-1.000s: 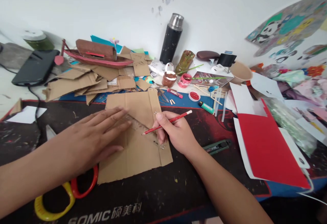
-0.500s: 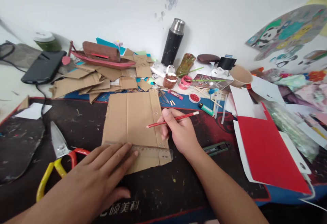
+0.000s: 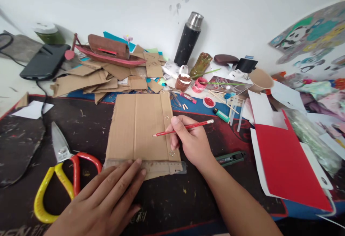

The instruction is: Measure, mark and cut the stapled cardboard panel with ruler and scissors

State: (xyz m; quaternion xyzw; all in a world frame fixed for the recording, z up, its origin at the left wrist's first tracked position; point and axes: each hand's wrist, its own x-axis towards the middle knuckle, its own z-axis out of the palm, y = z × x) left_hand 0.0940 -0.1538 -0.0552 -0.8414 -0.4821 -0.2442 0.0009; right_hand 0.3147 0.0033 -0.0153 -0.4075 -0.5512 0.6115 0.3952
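Note:
A piece of brown cardboard lies flat on the dark mat. Across its near edge rests a clear ruler, its right end sticking out past the cardboard. My left hand lies flat with fingers stretched over the ruler's left part, pressing on it. My right hand pinches a red pencil over the cardboard's right side, the tip pointing left. Whether the tip touches the cardboard I cannot tell.
Scissors with red and yellow handles lie at left. A green cutter and red folder are at right. Behind stand a model boat, cardboard scraps, paint jars and a black flask.
The ruler has moved toward the cardboard's near edge and lies straighter, my left hand moving with it. The view has shifted slightly. The pencil stays in my right hand.

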